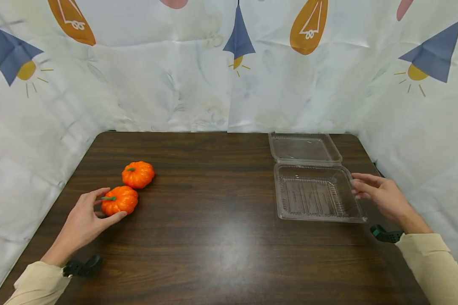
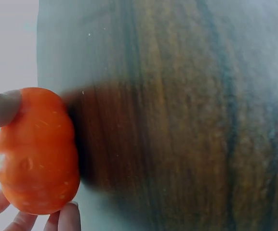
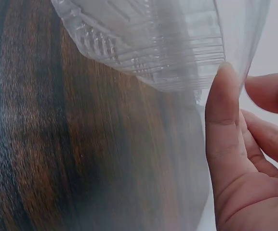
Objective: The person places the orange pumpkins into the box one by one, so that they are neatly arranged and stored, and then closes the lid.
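Note:
At the table's left, my left hand point(image 1: 83, 221) holds the nearer small orange pumpkin point(image 1: 121, 201), thumb on one side and fingers on the other. The left wrist view shows this pumpkin point(image 2: 38, 151) between thumb and fingertips, its green stem at the left edge. A second orange pumpkin point(image 1: 138, 175) sits just behind it. Over on the right, a clear plastic clamshell container point(image 1: 316, 219) lies with its lid point(image 1: 304, 148) folded back. My right hand point(image 1: 385, 197) pinches the container's right rim; in the right wrist view the thumb point(image 3: 224, 113) lies against the clear wall.
Everything stands on a dark wood-grain table point(image 1: 213, 237) with rounded far corners. A white printed cloth point(image 1: 198, 84) hangs behind the table and along both sides. Dark bands with small devices are worn at the left wrist point(image 1: 82, 267) and right wrist point(image 1: 385, 234).

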Available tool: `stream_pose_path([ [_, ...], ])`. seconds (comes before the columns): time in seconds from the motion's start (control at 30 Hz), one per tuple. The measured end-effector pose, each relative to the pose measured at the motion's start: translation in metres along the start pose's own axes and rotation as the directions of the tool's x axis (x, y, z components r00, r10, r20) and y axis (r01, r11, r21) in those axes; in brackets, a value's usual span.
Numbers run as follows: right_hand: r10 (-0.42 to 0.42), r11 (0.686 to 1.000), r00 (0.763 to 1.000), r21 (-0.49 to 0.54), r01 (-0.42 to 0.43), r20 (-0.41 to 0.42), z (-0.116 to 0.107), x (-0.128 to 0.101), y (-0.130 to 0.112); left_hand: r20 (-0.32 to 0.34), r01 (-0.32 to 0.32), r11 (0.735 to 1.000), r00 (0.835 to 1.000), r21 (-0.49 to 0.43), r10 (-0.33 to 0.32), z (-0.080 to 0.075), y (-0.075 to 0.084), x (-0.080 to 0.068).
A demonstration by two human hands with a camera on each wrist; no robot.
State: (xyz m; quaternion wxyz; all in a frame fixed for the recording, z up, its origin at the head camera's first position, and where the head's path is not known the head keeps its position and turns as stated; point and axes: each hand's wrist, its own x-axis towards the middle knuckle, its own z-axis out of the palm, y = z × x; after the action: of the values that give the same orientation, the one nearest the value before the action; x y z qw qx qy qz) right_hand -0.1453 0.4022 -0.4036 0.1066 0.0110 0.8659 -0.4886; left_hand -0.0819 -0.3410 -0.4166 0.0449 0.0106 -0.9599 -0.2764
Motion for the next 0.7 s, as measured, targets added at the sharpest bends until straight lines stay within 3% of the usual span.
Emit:
stream_pose_path([
  [0.23, -0.008, 0.951, 1.000, 0.310, -0.001, 0.028, 0.0035, 0.0026, 0.0029, 0.010, 0.013, 1.000, 1.000, -0.021, -0.013, 0.0000, -0.0017, -0.0012],
  [0.4, -0.007, 0.925, 0.999, 0.379, -0.009, 0.039, 0.0035, 0.0032, 0.0044, 0.006, 0.015, 1.000, 1.000, -0.024, -0.015, -0.0004, -0.0014, -0.0017],
  [0.7, 0.005, 0.908, 1.000, 0.418, -0.016, 0.027, 0.0087, 0.0036, 0.0074, 0.003, 0.032, 0.999, 0.999, -0.026, -0.032, -0.0029, 0.0002, -0.0007],
])
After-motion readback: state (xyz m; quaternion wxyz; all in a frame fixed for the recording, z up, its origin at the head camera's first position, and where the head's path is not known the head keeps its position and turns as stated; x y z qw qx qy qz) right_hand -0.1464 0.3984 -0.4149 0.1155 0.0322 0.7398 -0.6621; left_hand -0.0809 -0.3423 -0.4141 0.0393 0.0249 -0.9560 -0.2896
